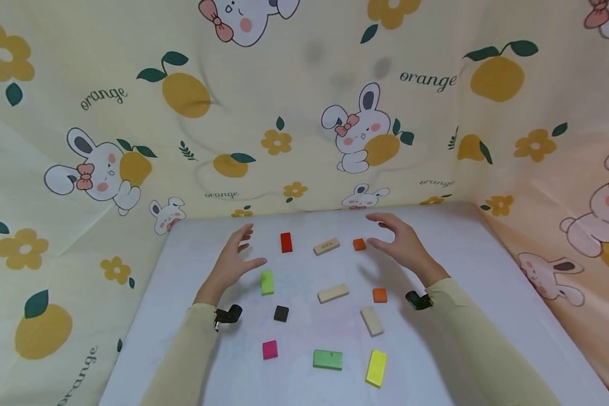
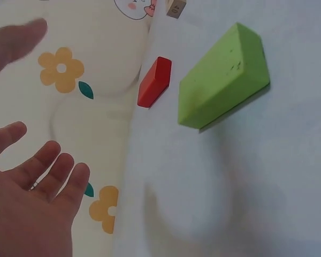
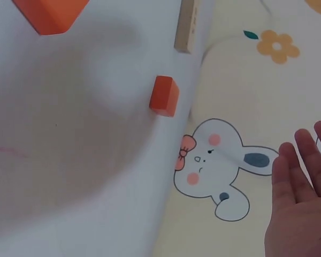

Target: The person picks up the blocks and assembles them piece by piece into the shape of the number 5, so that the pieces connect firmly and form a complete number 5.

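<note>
Above the table's left half I see my left hand point(image 1: 233, 260), fingers spread and holding nothing. Closest to it are a lime green block point(image 1: 267, 282) and a red block point(image 1: 286, 242). My right hand point(image 1: 403, 246) hovers on the other side, thumb and fingers apart and nothing between them. Just left of its thumb lies an orange block point(image 1: 359, 245); another orange block point(image 1: 379, 295) is nearer me. Between the hands lie a wooden block with dark lettering point(image 1: 326, 246) and a plain wooden one point(image 1: 333, 293). The left wrist view shows the lime green block point(image 2: 224, 80) large.
Toward me on the white table point(image 1: 182, 361) lie a black block point(image 1: 281, 313), a pink block point(image 1: 270, 349), a green block point(image 1: 327, 360), a yellow block point(image 1: 376, 368) and a slanted wooden block point(image 1: 372, 321). A rabbit-and-orange print curtain point(image 1: 294, 73) closes off the back and sides.
</note>
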A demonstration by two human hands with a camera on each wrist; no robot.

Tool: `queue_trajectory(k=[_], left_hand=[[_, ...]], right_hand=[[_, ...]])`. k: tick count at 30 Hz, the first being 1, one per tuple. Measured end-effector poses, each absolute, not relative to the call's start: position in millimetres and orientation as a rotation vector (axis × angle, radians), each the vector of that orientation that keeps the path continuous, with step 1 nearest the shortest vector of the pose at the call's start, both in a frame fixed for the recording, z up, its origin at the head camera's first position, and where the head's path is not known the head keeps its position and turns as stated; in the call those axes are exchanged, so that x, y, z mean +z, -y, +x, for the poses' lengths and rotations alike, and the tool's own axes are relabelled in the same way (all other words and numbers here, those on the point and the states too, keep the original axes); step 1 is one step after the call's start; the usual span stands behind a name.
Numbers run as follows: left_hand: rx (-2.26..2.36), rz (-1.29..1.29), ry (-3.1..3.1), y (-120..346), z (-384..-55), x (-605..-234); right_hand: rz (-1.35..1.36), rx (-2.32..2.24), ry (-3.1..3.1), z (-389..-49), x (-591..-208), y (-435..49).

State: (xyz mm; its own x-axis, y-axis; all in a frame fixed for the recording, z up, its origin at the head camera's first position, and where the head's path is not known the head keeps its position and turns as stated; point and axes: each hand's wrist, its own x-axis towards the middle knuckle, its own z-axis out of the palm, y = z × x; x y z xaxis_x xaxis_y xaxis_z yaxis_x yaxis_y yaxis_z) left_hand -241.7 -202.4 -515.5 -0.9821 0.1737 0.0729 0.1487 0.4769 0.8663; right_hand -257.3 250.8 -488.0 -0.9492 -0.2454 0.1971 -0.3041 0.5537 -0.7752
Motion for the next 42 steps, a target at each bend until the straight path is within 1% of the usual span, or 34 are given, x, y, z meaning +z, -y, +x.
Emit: queue_trajectory(k=[9, 18, 24, 34, 42], left_hand=[[1.537, 0.263, -2.664, 194.6, -241.8, -519.9], [1.537, 0.257, -2.648, 194.0, -245.4, -519.4], [1.526, 0.263, -2.645, 195.0, -251.0, -522.5], [1.538, 0.220, -2.595, 192.4, -254.5, -526.1], [1.491, 0.201, -2.579, 186.6, -262.9, -536.9]], right_hand=[[0.460, 1.372, 2.726, -256.8, -487.0, -246.7], [0.481, 1.442, 2.704, -267.7, -493.3, -237.2], [0.446, 1.455, 2.720, -268.4, -495.6, -234.2], [0.467, 1.507, 2.713, -273.2, -498.9, -230.0], [0.469, 1.539, 2.741, -278.9, -507.5, -227.1]])
